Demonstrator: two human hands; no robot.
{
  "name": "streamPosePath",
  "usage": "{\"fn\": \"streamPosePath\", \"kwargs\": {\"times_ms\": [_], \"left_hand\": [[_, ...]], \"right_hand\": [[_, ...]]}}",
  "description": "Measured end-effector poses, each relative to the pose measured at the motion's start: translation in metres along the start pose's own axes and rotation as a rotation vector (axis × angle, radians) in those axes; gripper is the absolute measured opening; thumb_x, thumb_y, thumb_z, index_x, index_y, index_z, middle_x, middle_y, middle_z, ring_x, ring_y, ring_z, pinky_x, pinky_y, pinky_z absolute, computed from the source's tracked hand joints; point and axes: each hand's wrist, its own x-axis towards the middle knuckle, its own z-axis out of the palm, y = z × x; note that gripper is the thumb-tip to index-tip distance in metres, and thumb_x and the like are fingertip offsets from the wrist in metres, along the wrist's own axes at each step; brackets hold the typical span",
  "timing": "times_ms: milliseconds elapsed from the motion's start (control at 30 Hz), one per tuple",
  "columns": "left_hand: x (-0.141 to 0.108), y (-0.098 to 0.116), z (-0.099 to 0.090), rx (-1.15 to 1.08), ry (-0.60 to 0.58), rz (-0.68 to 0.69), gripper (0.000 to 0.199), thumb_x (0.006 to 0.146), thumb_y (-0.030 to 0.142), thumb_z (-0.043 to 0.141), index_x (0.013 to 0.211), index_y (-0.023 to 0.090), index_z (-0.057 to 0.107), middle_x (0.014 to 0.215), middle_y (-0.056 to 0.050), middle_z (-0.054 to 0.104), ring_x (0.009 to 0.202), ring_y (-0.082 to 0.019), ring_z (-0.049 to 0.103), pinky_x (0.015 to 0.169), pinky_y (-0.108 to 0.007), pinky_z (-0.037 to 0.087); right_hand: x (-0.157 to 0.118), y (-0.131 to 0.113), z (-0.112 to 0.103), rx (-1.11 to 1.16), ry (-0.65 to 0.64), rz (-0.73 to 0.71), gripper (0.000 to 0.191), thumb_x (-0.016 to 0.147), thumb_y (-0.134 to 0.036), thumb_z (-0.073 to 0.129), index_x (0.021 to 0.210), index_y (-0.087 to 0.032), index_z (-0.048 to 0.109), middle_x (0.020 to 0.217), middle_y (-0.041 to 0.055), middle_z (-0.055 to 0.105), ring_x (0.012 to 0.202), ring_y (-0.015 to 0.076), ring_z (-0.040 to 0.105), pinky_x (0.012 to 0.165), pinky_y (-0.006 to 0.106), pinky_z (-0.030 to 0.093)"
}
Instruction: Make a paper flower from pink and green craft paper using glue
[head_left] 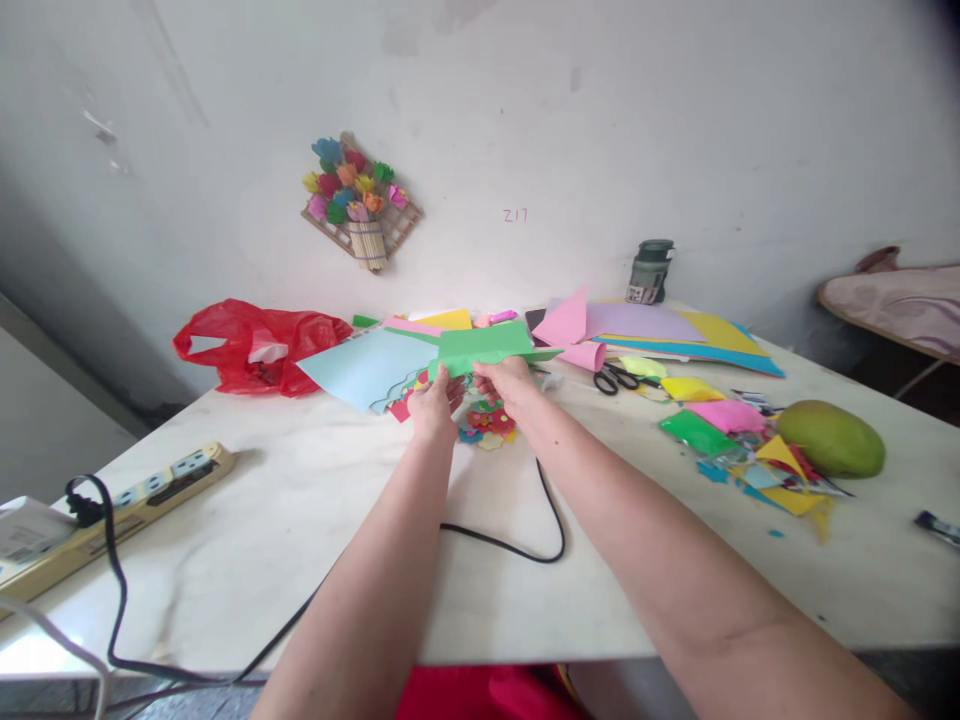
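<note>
Both hands hold a sheet of green paper (484, 343) above the middle of the table, its near edge folded. My left hand (435, 402) pinches the near left corner. My right hand (504, 382) grips the near edge a little to the right, fingers curled under. Below the hands lie several small paper flowers (491, 425) in red, blue, yellow and green. A light blue sheet (367, 365) with a wavy-cut edge rests to the left. Black-handled scissors (615, 379) lie to the right beside a rolled pink paper (585, 355).
A red plastic bag (259, 345) sits back left, and a power strip (161, 495) with a black cord (525, 552) front left. On the right are a green fruit (831, 438), paper scraps (787, 490), coloured packets (697, 433) and stacked sheets (720, 335). A dark bottle (650, 272) stands behind.
</note>
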Motion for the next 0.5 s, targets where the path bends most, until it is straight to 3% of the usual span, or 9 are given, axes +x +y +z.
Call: {"fn": "streamPosePath", "kwargs": {"times_ms": [167, 333, 500], "left_hand": [[-0.0022, 0.0001, 0.0006, 0.000, -0.026, 0.016, 0.019, 0.068, 0.031, 0.064, 0.066, 0.014, 0.054, 0.065, -0.005, 0.063, 0.062, -0.016, 0.063, 0.062, -0.026, 0.045], [0.0006, -0.0031, -0.0003, -0.007, -0.069, -0.011, 0.025, 0.064, 0.036, 0.065, 0.071, 0.013, 0.058, 0.070, -0.007, 0.065, 0.067, -0.018, 0.064, 0.064, -0.029, 0.046], [0.0045, -0.0012, -0.0029, 0.020, -0.057, -0.004, 0.016, 0.065, 0.028, 0.065, 0.068, 0.014, 0.057, 0.066, -0.006, 0.064, 0.064, -0.017, 0.062, 0.065, -0.030, 0.046]], "right_hand": [[-0.0005, 0.0003, -0.0005, 0.028, -0.161, 0.026, 0.016, 0.070, -0.018, 0.064, 0.060, -0.012, 0.055, 0.048, 0.0005, 0.058, 0.039, 0.0074, 0.050, 0.034, 0.016, 0.036], [-0.0011, 0.0004, 0.0019, 0.034, -0.071, 0.028, 0.017, 0.070, -0.013, 0.062, 0.055, -0.012, 0.053, 0.041, -0.0014, 0.054, 0.035, 0.0066, 0.047, 0.031, 0.015, 0.032], [-0.0028, -0.0008, -0.0004, 0.041, -0.093, 0.078, 0.020, 0.075, -0.018, 0.059, 0.058, -0.011, 0.054, 0.044, 0.0003, 0.056, 0.037, 0.0069, 0.050, 0.031, 0.015, 0.033]]}}
